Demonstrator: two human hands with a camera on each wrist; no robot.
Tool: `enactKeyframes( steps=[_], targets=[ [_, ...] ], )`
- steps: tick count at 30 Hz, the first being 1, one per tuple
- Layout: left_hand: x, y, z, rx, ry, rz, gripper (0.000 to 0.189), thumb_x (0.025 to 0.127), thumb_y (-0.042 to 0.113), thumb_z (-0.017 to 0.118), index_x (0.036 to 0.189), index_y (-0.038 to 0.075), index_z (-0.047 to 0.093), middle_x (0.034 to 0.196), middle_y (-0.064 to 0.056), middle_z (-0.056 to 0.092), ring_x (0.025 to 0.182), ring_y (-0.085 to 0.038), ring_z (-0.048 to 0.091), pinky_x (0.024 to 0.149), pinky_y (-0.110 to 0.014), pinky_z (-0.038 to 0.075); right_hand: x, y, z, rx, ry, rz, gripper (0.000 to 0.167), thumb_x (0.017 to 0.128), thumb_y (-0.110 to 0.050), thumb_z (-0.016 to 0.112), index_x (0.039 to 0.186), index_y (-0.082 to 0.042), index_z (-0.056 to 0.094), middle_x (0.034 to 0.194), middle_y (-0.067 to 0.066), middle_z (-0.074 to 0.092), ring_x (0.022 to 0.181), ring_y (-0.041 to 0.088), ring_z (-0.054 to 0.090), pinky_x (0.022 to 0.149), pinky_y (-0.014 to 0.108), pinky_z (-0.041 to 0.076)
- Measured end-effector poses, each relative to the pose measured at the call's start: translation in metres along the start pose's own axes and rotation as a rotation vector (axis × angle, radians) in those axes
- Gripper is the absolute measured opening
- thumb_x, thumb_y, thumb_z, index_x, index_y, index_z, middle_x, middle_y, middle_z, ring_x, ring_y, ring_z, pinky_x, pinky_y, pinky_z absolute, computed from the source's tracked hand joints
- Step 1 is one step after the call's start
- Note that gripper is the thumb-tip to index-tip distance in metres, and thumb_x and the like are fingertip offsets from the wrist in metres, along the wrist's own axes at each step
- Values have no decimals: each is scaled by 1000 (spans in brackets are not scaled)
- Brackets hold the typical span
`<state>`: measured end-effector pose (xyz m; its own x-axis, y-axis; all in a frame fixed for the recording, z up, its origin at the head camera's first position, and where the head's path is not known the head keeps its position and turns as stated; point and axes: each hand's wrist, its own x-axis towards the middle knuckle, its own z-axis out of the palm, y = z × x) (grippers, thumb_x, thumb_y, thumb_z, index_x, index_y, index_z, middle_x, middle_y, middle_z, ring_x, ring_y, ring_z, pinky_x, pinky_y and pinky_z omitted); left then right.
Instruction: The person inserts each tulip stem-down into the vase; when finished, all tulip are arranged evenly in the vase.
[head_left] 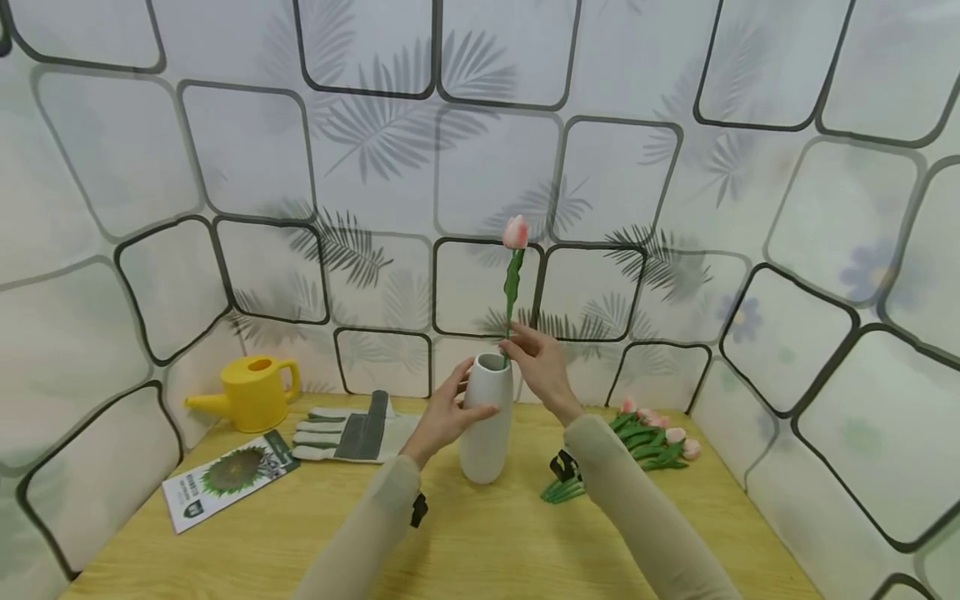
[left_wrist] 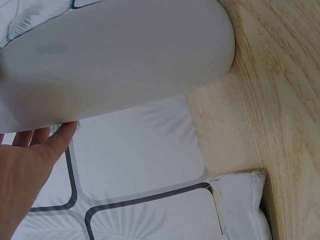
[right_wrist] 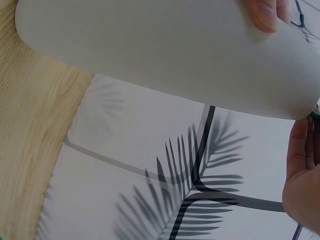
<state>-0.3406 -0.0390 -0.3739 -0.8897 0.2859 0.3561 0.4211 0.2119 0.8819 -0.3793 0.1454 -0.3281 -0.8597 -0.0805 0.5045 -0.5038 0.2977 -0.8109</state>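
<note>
Vase (head_left: 486,442), tall, white, ceramic-looking: left hand (head_left: 444,415) grips it, we judge for steadiness; right hand (head_left: 543,368), above our left, pinches pink-white, green-stemmed tulip (head_left: 512,279) low, likely for control.

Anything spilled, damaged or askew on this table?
Nothing stands out. The white vase stands upright in the left hand's grip, the yellow watering can is upright too, and the loose tulips lie bunched at right. No spill or breakage shows.
</note>
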Motion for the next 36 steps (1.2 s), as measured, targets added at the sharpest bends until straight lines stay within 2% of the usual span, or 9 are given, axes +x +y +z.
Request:
enactKeyframes(
  steps=[1,8,11,20,24,29,36],
  targets=[
    [0,-1,0,-3,3,-2,82,88,19,75,155,16,29,147,-20,44,132,-41,46,101,-59,45,-3,-5,0,-6,-9,1,46,95,-19,66,139,-6,56,111,18,71,100,31,70,99,48,50],
    [17,-42,4,10,25,10,90,82,38,80,155,27,29,147,-12,45,132,-36,48,100,-57,47,-4,-10,0,-37,-48,4,40,96,-13,64,134,-2,59,115,20,70,109,33,67,99,50,50],
    [15,-41,3,5,25,9,89,82,39,80,154,30,30,148,-12,45,132,-36,48,100,-57,46,-4,-11,1,-20,-61,18,36,95,-10,65,130,0,62,116,21,69,112,34,65,100,49,49],
    [14,-42,5,-20,19,17,88,83,33,80,154,29,30,148,-10,45,133,-33,48,101,-56,47,-4,0,0,-51,-42,-5,37,92,-23,71,124,-4,68,115,14,71,108,27,68,95,44,53],
    [15,-42,7,-16,16,-3,87,85,29,79,155,30,27,149,-12,43,134,-35,46,102,-57,45,-4,0,1,-51,-37,-4,33,91,-18,71,121,-6,70,113,13,73,105,27,69,93,42,55],
    [15,-42,8,3,20,-11,89,87,22,77,157,22,24,150,-18,41,135,-39,44,103,-59,44,-4,0,3,-49,-32,-15,27,91,-15,71,117,-9,73,109,12,74,101,24,71,90,39,56],
    [15,-43,5,2,21,-1,92,84,32,79,157,22,25,149,-13,43,134,-35,46,102,-56,45,-4,-1,3,-50,-27,-10,28,92,-12,69,119,-7,71,110,13,73,103,25,70,91,40,56]
  ],
)
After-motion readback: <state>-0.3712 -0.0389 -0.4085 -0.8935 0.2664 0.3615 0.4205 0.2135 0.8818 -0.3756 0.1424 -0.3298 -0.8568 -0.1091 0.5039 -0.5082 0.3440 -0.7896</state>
